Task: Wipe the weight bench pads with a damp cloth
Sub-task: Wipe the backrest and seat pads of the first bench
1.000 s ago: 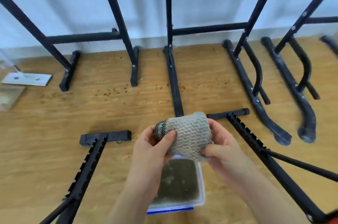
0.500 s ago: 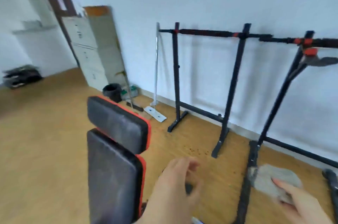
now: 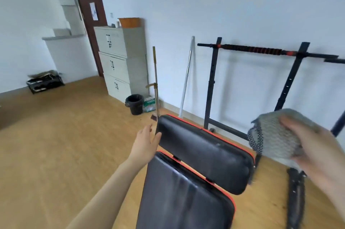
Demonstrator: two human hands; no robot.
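Wood floor (image 3: 56,154), bench (image 3: 186,182) ahead, cloth (image 3: 272,139) up, nothing wiped yet.
My left hand (image 3: 144,143) is flat, fingers straight, holding nothing, at the head pad's (image 3: 203,154) left end. It's glossy black vinyl, orange piping, rounded corners, with the back pad (image 3: 179,202) below it. My right hand (image 3: 321,152) grips the bunched grey knit cloth in the air right of the bench. I'd brace left, flatten the cloth and wipe in long overlapping strokes.

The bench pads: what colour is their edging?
Orange-red edging on black bench pads, seen in head view.
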